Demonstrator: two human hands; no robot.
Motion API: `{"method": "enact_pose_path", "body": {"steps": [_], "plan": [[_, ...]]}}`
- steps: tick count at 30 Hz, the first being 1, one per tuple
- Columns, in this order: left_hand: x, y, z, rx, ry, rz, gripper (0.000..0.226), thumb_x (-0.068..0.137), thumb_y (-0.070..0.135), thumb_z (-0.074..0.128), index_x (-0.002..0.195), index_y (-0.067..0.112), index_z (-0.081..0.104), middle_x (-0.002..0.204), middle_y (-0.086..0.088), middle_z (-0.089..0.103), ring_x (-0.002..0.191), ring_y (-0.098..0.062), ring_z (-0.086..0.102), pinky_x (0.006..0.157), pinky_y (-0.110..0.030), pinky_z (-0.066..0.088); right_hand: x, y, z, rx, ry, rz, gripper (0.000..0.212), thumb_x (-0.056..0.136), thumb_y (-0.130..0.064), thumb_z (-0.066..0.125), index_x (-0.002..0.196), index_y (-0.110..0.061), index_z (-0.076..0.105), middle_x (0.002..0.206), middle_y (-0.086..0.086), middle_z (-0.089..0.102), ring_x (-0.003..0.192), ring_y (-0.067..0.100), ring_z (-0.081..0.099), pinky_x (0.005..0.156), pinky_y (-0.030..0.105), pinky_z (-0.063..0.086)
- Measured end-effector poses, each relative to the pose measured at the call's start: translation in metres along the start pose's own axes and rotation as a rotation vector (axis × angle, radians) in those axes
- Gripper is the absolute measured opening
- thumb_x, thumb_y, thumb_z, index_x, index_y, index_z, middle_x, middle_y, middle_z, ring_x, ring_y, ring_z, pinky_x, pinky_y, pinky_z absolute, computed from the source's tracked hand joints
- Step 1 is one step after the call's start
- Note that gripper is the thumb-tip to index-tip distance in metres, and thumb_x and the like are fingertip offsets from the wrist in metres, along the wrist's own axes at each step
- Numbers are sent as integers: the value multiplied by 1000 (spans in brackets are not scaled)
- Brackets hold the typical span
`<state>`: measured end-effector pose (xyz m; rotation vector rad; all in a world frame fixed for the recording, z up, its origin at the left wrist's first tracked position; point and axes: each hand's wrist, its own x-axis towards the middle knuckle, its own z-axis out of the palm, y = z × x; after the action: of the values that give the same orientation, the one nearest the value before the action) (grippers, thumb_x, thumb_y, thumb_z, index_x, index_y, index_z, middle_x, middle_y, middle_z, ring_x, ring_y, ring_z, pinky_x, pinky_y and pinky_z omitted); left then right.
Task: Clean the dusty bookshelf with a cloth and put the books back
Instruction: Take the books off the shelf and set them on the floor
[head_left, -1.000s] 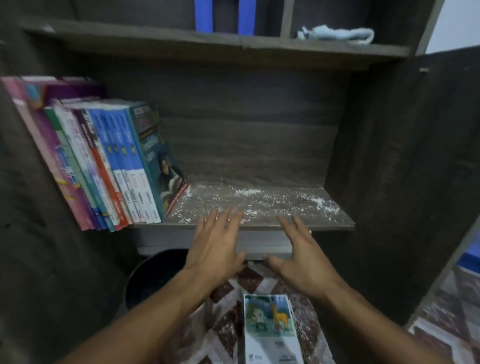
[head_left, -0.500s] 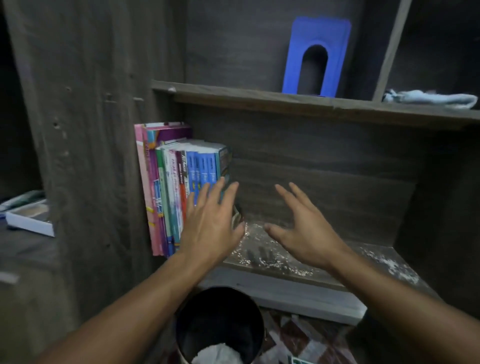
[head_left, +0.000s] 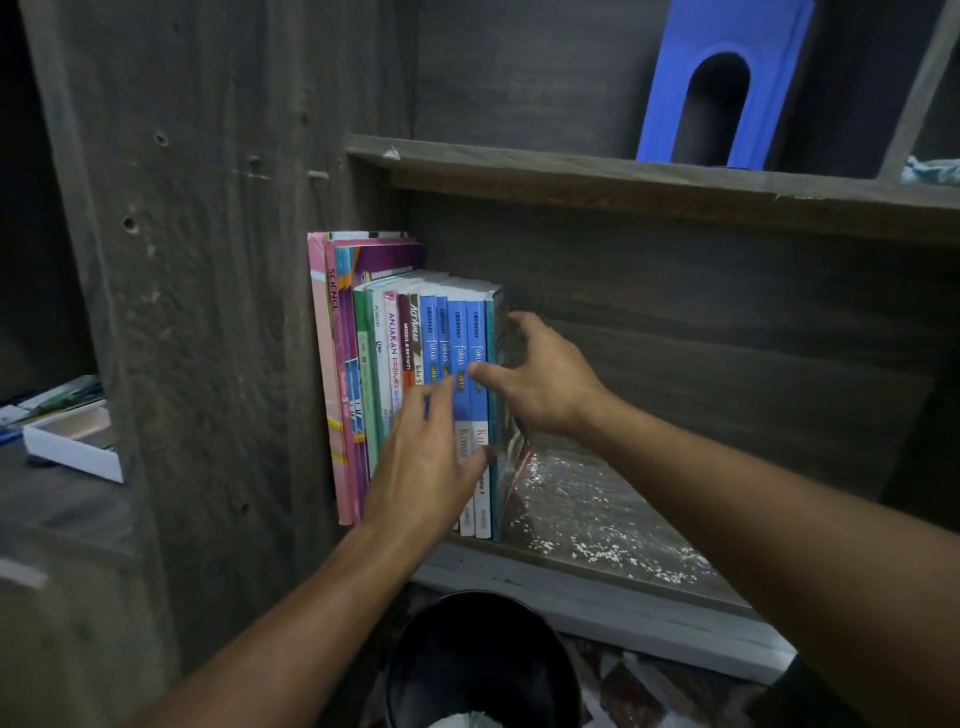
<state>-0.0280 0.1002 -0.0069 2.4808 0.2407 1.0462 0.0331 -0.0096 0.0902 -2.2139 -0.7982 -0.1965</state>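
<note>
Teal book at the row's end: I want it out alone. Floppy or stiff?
Probably floppy: the teal book is thin and its lower cover splays outward. Likely light. The other books may lean once it leaves: nothing stands beside them.

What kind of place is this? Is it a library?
Probably not a library, more likely a study corner at home. A wooden bookshelf holds a short row of school books, a blue bookend stands on the shelf above, and a black bin sits below.

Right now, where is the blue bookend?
The bookend stands on the upper shelf, top right of the head view, left of the divider.
</note>
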Motion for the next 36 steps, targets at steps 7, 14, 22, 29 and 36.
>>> {"method": "enact_pose_path", "body": {"steps": [7,14,22,29,36], "plan": [[-1,-1,10,-69,-43,-39,87,90,40,64,154,19,9,145,2,25,125,-11,43,100,-27,42,22,-8,13,68,54,0,62,87,-35,72,138,-23,39,128,0,60,111,20,63,91,45,56],[-2,2,19,-82,-9,-47,88,89,37,66,153,14,10,143,0,25,126,-12,41,100,-29,45,30,-9,30,84,122,20,58,82,-37,76,126,-22,41,117,0,65,102,19,68,84,46,59],[0,3,25,-102,-30,-12,85,90,33,67,152,20,10,139,3,30,121,-13,48,98,-35,50,30,-3,16,71,150,65,49,82,-29,76,118,-17,45,108,2,62,91,22,67,76,44,61],[14,5,34,-109,-30,-17,75,90,26,68,150,16,24,135,-2,44,115,-18,51,94,-28,45,29,9,9,143,169,91,52,83,-29,75,121,-18,40,98,0,63,74,12,65,51,24,55],[13,3,41,-131,0,-25,72,89,21,68,149,17,27,130,-1,46,116,-16,52,95,-31,50,29,20,20,185,170,68,52,85,-25,74,119,-19,35,86,-9,53,66,4,57,50,20,50]]}}
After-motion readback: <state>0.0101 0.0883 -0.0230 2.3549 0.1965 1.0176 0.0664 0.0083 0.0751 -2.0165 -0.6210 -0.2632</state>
